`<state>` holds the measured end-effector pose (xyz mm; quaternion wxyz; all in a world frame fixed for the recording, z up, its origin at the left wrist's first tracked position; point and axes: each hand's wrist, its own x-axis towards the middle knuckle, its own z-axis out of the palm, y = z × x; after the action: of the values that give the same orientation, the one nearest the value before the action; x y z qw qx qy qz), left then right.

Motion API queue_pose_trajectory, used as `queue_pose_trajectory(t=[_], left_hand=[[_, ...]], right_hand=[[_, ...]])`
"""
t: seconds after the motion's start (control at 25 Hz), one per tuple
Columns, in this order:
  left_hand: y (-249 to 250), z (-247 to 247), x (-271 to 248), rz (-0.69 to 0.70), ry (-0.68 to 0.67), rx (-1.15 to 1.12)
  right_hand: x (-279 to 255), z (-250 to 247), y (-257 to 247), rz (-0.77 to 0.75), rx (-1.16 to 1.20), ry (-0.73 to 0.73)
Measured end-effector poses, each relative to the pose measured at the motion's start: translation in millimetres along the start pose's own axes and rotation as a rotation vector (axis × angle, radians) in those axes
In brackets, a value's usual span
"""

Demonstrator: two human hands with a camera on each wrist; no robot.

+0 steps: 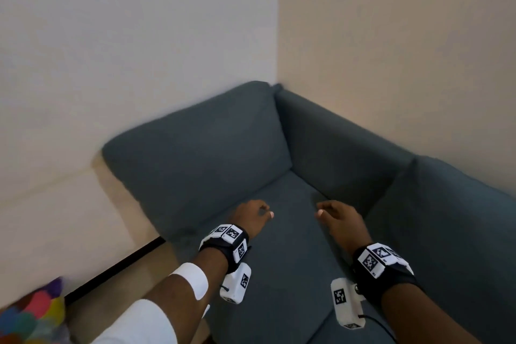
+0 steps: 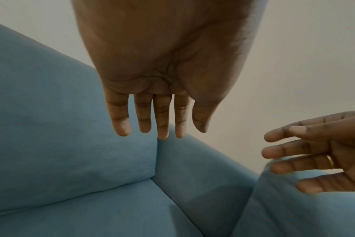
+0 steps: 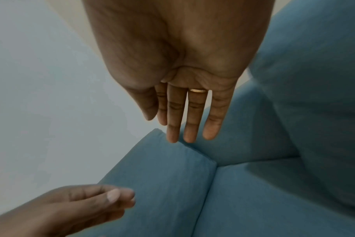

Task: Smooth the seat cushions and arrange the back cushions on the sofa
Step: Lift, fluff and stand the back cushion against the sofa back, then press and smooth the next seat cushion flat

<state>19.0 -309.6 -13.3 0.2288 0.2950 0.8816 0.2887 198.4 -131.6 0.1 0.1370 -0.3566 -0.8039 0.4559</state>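
Your left hand [image 1: 252,216] and right hand [image 1: 339,219] hovered released, fingers straight, grasping nothing, over the seat cushion [image 1: 282,254]. One back cushion [image 1: 201,156] leaned at the sofa's end; another [image 1: 452,220] stood beside your right arm.

Two plain matte walls meet in a corner at upper centre: a pale grey-white wall [image 1: 125,36] filling the upper left, a warmer beige wall [image 1: 405,36] on the right. Beige floor [image 1: 55,220] at lower left carries a thin black strip [image 1: 117,265] and a blurred multicoloured bundle [image 1: 33,313].
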Motion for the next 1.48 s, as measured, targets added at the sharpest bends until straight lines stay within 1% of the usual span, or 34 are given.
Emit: queue_pose_trajectory(t=[0.08, 0.2, 0.32, 0.4, 0.48, 0.6, 0.68, 0.76, 0.84, 0.92, 1.0, 1.12, 1.2, 1.28, 1.36, 1.44, 1.48], left_hand=[[-43, -38, 22, -0.02, 0.021, -0.005], [-108, -97, 55, -0.058, 0.015, 0.045], [-174, -155, 77, -0.128, 0.072, 0.019], [-212, -194, 86, -0.19, 0.135, -0.032], [-247, -229, 97, -0.292, 0.229, -0.106], [-292, -268, 108, -0.46, 0.339, -0.232], [-317, -293, 114, -0.513, 0.383, -0.308], [-335, -316, 123, -0.496, 0.417, -0.329], [-345, -333, 140, -0.423, 0.448, -0.353], [-354, -341, 159, -0.346, 0.482, -0.383], [-362, -343, 177, -0.329, 0.458, -0.363], [-370, -339, 194, -0.309, 0.391, -0.199], [-368, -329, 189, -0.261, 0.392, -0.139], [-359, -318, 172, -0.216, 0.428, -0.136], [-339, -311, 154, -0.157, 0.473, -0.118], [-313, -305, 141, -0.028, 0.511, -0.092], [-300, -301, 135, 0.035, 0.519, -0.084]], right_hand=[[23, 69, -45, -0.052, -0.003, -0.045], [58, 163, -104, -0.083, 0.009, -0.12], [83, 225, -150, -0.097, -0.015, -0.22], [95, 259, -177, -0.106, -0.036, -0.276], [111, 287, -198, -0.11, -0.066, -0.322], [132, 318, -223, -0.133, -0.22, -0.417], [143, 340, -244, -0.184, -0.267, -0.473], [154, 359, -266, -0.267, -0.289, -0.512], [167, 374, -287, -0.336, -0.337, -0.532], [178, 383, -302, -0.373, -0.365, -0.546], [187, 391, -312, -0.389, -0.39, -0.564], [202, 399, -320, -0.41, -0.439, -0.59], [212, 401, -322, -0.48, -0.492, -0.545], [216, 402, -326, -0.563, -0.578, -0.464], [216, 407, -329, -0.669, -0.778, -0.425], [213, 415, -327, -0.795, -0.938, -0.415], [212, 419, -327, -0.846, -0.969, -0.414]])
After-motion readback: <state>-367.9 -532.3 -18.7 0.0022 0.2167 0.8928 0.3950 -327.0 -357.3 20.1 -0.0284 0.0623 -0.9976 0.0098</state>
